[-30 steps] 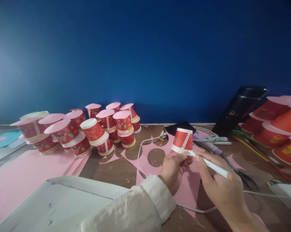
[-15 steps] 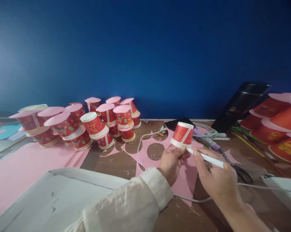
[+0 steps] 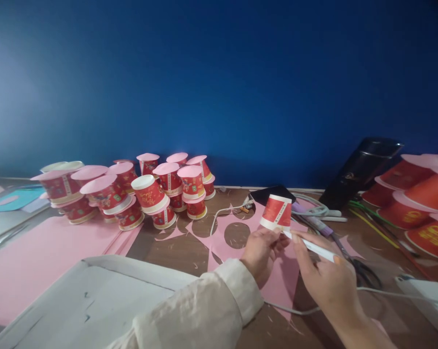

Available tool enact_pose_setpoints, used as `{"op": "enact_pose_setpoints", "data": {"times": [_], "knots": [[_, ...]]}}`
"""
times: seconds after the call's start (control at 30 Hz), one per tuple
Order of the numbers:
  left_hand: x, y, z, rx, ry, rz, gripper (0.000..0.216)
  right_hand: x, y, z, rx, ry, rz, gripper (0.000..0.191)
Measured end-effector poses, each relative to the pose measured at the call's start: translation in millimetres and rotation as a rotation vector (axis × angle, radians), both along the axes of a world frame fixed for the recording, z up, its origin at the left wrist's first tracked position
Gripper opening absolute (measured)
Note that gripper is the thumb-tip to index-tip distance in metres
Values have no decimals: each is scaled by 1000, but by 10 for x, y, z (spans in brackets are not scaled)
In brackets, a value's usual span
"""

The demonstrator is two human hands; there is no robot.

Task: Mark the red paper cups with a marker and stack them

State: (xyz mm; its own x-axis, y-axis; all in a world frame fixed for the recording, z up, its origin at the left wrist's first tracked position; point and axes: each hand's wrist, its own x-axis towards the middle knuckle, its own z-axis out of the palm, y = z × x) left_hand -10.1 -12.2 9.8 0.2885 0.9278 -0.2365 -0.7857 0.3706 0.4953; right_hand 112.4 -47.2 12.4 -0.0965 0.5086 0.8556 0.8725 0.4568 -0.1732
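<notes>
Head view: left hand (image 3: 259, 256) in a pinch on red cup (image 3: 276, 212), right hand (image 3: 328, 281) aslant around white pen (image 3: 315, 249).

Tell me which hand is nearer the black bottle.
Right. The right hand is in front of the bottle, slightly left; the left hand is farther left, holding the cup.

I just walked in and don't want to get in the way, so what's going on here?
A person's left hand holds a red paper cup by its lower edge. The right hand grips a white pen-like tool, its tip at or very near that edge; whether it touches is hard to tell. Below the hands lies a pink sheet with round holes in it. To the left stand stacked red cups, many topped with pink discs.
</notes>
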Motion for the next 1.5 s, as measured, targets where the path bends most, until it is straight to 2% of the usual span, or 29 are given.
{"op": "enact_pose_setpoints", "data": {"times": [0.2, 0.6, 1.03, 1.27, 1.5], "knots": [[-8, -23, 27, -9, 7, -7, 32, -9, 0, 33, 44, -34, 5, 22], [4, -12, -28, 1, 63, -34, 27, 8, 1, 11, 10, 28, 0, 16], [21, -7, -67, 29, 45, -22, 22, -8, -5, 65, 20, -28, -54, 25], [22, -24, -34, 6, 73, -52, 15, 7, -14, 4, -22, 52, -81, 22], [20, -33, -20, -11, 55, -46, 15, 3, -13, 30, -12, 42, -61, 21]]}}
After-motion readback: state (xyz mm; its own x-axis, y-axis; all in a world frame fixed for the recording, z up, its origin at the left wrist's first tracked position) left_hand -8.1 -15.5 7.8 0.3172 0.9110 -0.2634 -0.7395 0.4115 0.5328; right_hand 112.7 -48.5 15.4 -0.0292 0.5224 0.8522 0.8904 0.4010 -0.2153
